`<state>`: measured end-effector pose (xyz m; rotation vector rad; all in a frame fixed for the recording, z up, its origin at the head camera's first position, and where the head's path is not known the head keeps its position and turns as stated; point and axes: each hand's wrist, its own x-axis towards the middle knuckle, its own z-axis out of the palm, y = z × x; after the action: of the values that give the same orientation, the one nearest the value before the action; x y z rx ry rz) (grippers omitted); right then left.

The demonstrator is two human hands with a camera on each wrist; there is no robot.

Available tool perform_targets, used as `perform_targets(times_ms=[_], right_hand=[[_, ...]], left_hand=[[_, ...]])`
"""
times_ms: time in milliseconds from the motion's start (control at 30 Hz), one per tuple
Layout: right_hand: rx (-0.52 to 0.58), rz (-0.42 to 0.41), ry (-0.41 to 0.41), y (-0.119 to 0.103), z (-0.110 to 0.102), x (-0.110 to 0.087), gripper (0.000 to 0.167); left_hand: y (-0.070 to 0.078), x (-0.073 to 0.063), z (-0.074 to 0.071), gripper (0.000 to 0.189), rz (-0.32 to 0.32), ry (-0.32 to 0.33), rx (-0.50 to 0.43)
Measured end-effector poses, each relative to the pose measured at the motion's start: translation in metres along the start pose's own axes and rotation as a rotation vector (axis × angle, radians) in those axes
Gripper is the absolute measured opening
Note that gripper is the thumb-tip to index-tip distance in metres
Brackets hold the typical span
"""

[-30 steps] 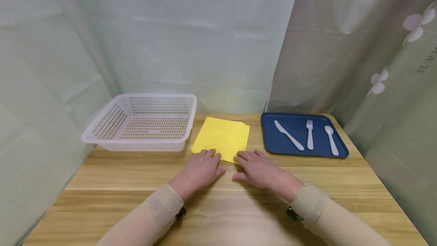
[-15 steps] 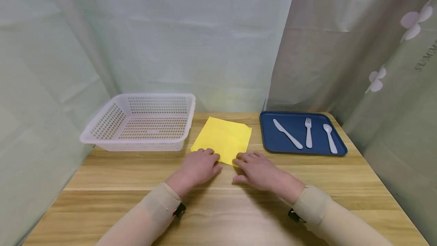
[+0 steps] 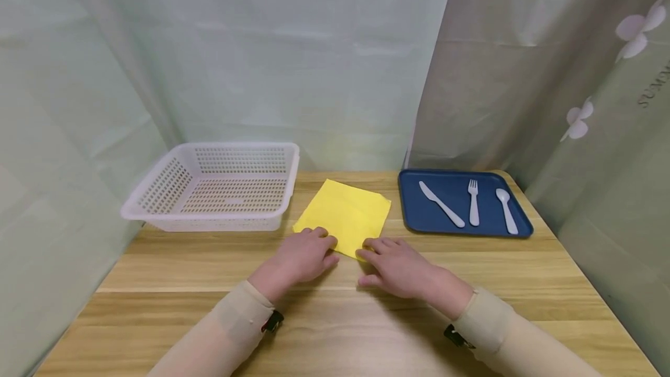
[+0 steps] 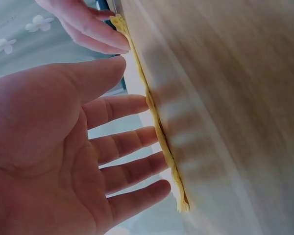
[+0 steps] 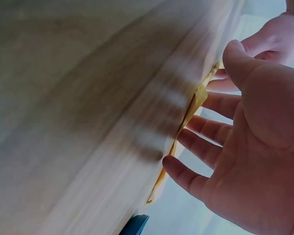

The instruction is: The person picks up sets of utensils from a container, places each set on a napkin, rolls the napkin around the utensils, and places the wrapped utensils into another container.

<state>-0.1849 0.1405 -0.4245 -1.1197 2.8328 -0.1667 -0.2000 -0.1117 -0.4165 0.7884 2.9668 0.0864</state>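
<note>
A folded yellow cloth (image 3: 345, 214) lies flat on the wooden table, turned a little askew. My left hand (image 3: 300, 255) rests its fingertips on the cloth's near left edge. In the left wrist view those fingers (image 4: 122, 146) are spread and nearly straight against the layered edge, with the thumb held apart. On the near right corner lie the fingertips of my right hand (image 3: 398, 266). The right wrist view has its fingers (image 5: 201, 147) extended along the cloth's edge (image 5: 196, 100). Neither hand pinches the cloth; both press it from above.
A white plastic basket (image 3: 282, 214) with perforated walls stands at the back left. To the right sits a blue tray (image 3: 419, 217) bearing a white knife (image 3: 441, 204), a fork (image 3: 473, 202) and a spoon (image 3: 506, 211). Curtains (image 3: 314, 63) hang close behind the table.
The yellow cloth has turned slightly clockwise, its far edge shifting right and its near right corner coming toward me. My right hand has drawn back a little; the left has shifted slightly left.
</note>
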Motion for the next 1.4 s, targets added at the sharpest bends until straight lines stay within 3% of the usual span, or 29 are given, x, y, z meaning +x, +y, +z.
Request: perform_targets(times_ms=[333, 600, 800, 967, 1400], right_hand=[[0.025, -0.002, -0.014, -0.004, 0.000, -0.007, 0.064], [0.017, -0.019, 0.000, -0.002, -0.001, -0.005, 0.060], [0.026, 0.010, 0.078, 0.006, -0.003, 0.007, 0.058], [-0.030, 0.048, 0.128, 0.016, -0.007, 0.022, 0.059], [-0.083, 0.156, 0.072, 0.026, 0.001, 0.043, 0.052]], left_hand=[[0.001, -0.003, -0.002, 0.037, -0.007, -0.027, -0.008], [0.002, -0.004, -0.003, 0.036, 0.007, -0.012, 0.011], [0.002, 0.002, -0.001, 0.040, 0.003, 0.048, 0.010], [0.002, 0.009, -0.003, 0.047, -0.016, 0.091, 0.019], [-0.002, 0.019, -0.001, 0.045, -0.057, -0.014, 0.002]])
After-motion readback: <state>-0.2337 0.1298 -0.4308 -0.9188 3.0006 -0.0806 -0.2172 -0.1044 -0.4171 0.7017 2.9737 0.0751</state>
